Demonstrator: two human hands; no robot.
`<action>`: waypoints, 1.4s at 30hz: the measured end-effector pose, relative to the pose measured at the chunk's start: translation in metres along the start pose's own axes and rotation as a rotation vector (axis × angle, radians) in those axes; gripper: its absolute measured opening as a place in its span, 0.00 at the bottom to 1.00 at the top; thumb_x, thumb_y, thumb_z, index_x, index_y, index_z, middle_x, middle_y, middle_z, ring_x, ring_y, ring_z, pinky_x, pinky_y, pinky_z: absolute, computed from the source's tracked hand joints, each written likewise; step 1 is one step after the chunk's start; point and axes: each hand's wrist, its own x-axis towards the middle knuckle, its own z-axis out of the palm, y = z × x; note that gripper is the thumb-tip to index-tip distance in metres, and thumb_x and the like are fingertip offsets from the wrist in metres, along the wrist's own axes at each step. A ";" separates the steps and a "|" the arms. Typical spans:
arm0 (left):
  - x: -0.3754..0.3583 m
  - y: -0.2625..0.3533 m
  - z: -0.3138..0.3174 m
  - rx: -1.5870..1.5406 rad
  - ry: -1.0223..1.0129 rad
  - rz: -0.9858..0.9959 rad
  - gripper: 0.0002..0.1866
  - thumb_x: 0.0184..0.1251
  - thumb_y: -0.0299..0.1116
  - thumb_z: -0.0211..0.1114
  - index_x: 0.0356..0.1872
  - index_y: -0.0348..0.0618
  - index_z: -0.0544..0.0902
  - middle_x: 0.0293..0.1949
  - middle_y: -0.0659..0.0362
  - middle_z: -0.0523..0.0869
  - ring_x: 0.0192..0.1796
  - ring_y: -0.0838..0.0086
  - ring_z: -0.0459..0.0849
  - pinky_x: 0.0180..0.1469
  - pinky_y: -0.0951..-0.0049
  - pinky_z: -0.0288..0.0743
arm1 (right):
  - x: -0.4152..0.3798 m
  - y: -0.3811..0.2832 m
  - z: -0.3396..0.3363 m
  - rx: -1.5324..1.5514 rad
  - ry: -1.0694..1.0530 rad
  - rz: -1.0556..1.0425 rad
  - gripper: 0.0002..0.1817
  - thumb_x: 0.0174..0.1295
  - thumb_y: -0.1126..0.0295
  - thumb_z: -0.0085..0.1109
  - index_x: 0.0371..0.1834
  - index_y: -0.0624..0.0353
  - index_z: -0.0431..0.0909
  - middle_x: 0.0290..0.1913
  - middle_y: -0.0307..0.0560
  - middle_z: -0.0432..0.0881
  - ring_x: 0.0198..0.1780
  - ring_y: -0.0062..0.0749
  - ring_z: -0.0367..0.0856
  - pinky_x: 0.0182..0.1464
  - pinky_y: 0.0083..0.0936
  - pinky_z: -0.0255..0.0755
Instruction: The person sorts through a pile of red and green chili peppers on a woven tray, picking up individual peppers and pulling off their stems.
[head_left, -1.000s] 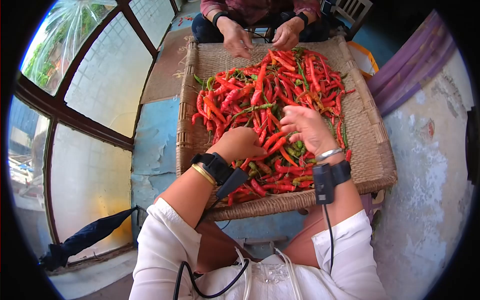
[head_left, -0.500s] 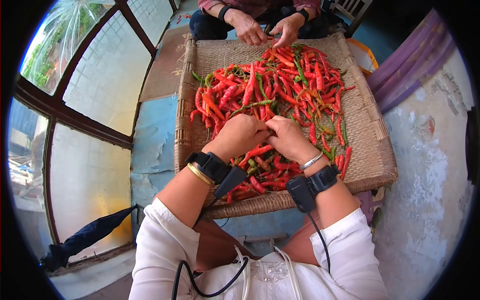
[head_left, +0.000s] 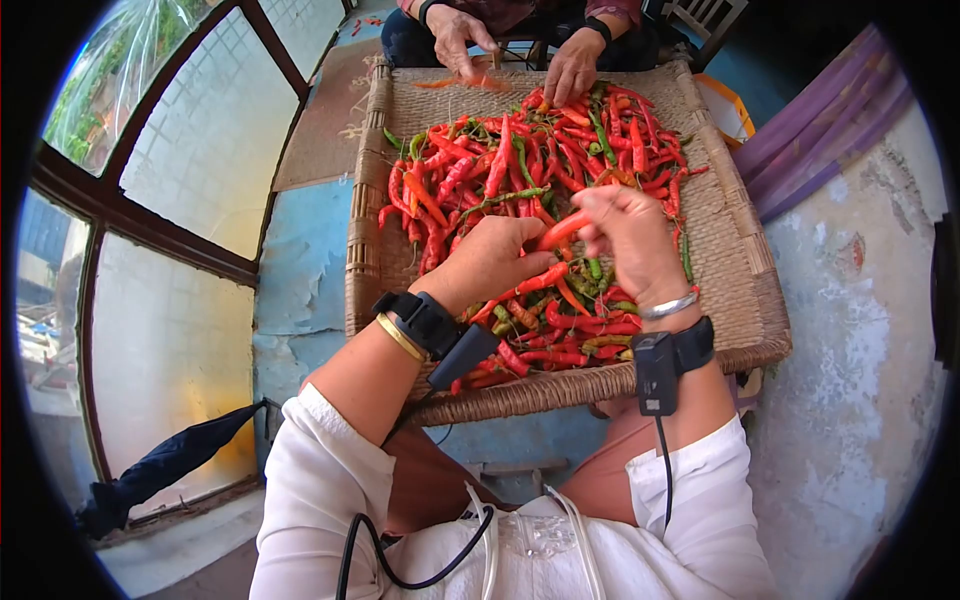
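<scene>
A red chili pepper point(head_left: 566, 229) spans the gap between my two hands above the heap. My left hand point(head_left: 485, 268) is closed, thumb and fingers pinching the pepper's left end. The fingers of my right hand point(head_left: 632, 240) are curled and pinch at its right end; the exact contact there is partly hidden. Below and around both hands lies a heap of chili peppers point(head_left: 500, 165), mostly red, some green or orange. The heap rests on a large woven tray point(head_left: 735, 270) with a thick braided rim.
Across the tray, a person's hands point(head_left: 572, 68) work over the far edge, one near a blurred orange-red pepper point(head_left: 470, 83). Windows point(head_left: 170, 350) and a folded dark umbrella point(head_left: 170, 470) stand to my left. At right are a purple curtain point(head_left: 825, 125) and a peeling wall point(head_left: 850, 330).
My hands have drawn apart, the right one moving right and up, showing the red pepper between them. The other person's hands have separated, one moving left with a pepper near it.
</scene>
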 end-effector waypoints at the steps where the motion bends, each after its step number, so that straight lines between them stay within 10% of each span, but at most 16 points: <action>1: 0.000 -0.003 0.000 0.068 -0.029 -0.043 0.08 0.52 0.28 0.63 0.32 0.38 0.78 0.21 0.61 0.78 0.24 0.77 0.75 0.27 0.76 0.68 | 0.005 -0.003 -0.012 -0.001 0.000 0.000 0.08 0.57 0.70 0.55 0.33 0.64 0.76 0.22 0.38 0.76 0.18 0.15 0.71 0.19 0.12 0.67; 5: -0.004 -0.015 0.000 0.324 -0.143 -0.100 0.08 0.50 0.33 0.63 0.29 0.40 0.79 0.24 0.53 0.81 0.28 0.64 0.80 0.31 0.70 0.72 | 0.020 -0.018 -0.033 0.536 0.290 -0.210 0.09 0.57 0.70 0.54 0.38 0.63 0.71 0.28 0.45 0.77 0.31 0.24 0.77 0.33 0.18 0.73; 10: -0.006 -0.014 0.005 0.572 -0.385 -0.192 0.12 0.48 0.40 0.63 0.27 0.43 0.81 0.25 0.53 0.81 0.33 0.61 0.80 0.35 0.63 0.73 | 0.025 0.018 -0.047 0.564 0.083 0.181 0.11 0.56 0.66 0.55 0.36 0.61 0.71 0.32 0.46 0.79 0.33 0.27 0.78 0.36 0.23 0.74; 18: -0.002 -0.013 0.007 0.687 -0.435 -0.213 0.13 0.46 0.41 0.63 0.26 0.42 0.81 0.26 0.52 0.80 0.34 0.60 0.80 0.35 0.64 0.73 | 0.010 0.011 -0.018 0.177 -0.004 0.174 0.11 0.57 0.65 0.54 0.35 0.62 0.74 0.26 0.39 0.78 0.25 0.17 0.76 0.23 0.12 0.66; 24: -0.001 -0.010 -0.015 0.196 -0.161 -0.258 0.12 0.49 0.37 0.61 0.25 0.37 0.80 0.18 0.53 0.78 0.22 0.68 0.77 0.27 0.69 0.70 | 0.002 0.005 -0.007 -0.516 -0.332 0.308 0.16 0.59 0.59 0.51 0.35 0.64 0.75 0.20 0.36 0.74 0.16 0.14 0.70 0.15 0.11 0.62; 32: -0.001 0.008 -0.021 0.085 -0.246 -0.320 0.11 0.55 0.35 0.61 0.25 0.36 0.78 0.16 0.63 0.75 0.21 0.84 0.70 0.25 0.77 0.66 | 0.009 0.024 -0.007 -0.050 -0.081 0.225 0.10 0.56 0.65 0.55 0.34 0.60 0.73 0.18 0.35 0.73 0.15 0.12 0.68 0.14 0.09 0.60; 42: -0.003 -0.012 -0.028 0.336 -0.158 -0.320 0.10 0.54 0.33 0.59 0.26 0.35 0.78 0.16 0.57 0.76 0.19 0.78 0.73 0.24 0.74 0.68 | 0.014 0.000 -0.030 -0.372 0.025 0.060 0.07 0.54 0.69 0.53 0.24 0.61 0.74 0.17 0.36 0.72 0.17 0.13 0.68 0.17 0.10 0.62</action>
